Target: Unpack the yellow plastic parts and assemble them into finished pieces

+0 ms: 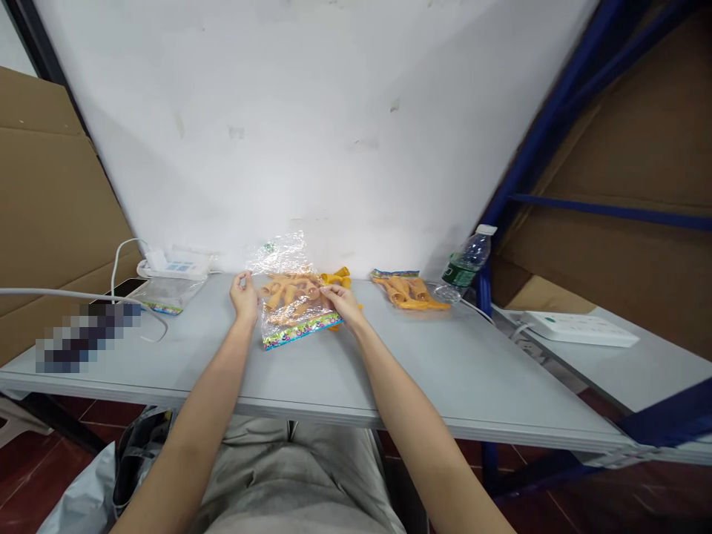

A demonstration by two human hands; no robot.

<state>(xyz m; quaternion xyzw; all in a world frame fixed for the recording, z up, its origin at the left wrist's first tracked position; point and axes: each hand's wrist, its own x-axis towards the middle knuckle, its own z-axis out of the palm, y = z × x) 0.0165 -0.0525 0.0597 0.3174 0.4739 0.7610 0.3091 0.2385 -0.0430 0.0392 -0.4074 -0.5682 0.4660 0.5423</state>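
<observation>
A clear plastic bag (pixel 294 300) with a colourful printed strip along its near edge stands tilted between my hands. Orange, horn-like plastic pieces show in or through it; which of them lie inside I cannot tell. My left hand (pixel 245 298) has its fingers curled at the bag's left edge. On the right side my right hand (pixel 342 300) pinches the bag between thumb and fingers. Behind the bag more orange pieces (pixel 338 277) lie on the grey table (pixel 434 371). A second bag (pixel 409 289) of orange pieces rests farther right.
A plastic bottle (pixel 467 263) with a white cap leans near the blue frame post at right. To the left are a white power strip (pixel 178 265), a flat clear bag (pixel 170 293), a phone (pixel 125 288) and a white cable. Cardboard (pixel 50 200) stands at the left edge.
</observation>
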